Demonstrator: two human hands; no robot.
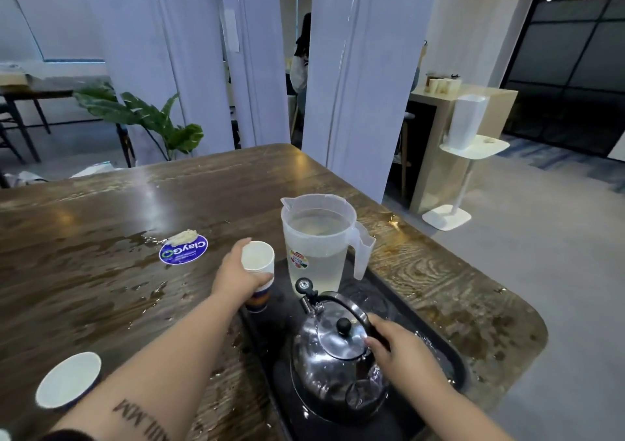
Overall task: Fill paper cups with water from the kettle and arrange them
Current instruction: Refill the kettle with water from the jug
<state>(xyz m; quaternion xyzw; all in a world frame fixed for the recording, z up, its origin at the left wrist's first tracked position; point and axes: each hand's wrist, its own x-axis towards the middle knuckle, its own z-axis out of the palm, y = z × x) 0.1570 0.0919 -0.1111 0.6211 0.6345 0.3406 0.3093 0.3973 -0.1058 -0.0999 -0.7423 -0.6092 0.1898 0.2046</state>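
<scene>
A shiny steel kettle (333, 362) with a black lid knob stands on a black tray (439, 346) at the table's near right. My right hand (402, 352) grips the kettle's black handle. My left hand (236, 274) holds the top of a stack of white paper cups (258, 273) with a brown and blue base, standing at the tray's left edge. Another white paper cup (67, 381) stands alone at the near left, beside my left forearm. It looks empty.
A clear plastic pitcher (318, 241) of water stands on the tray behind the kettle. The dark wooden table (101, 271) is wet, with a round blue sticker (183, 250) on it. White pillars, a plant and a side stand lie beyond.
</scene>
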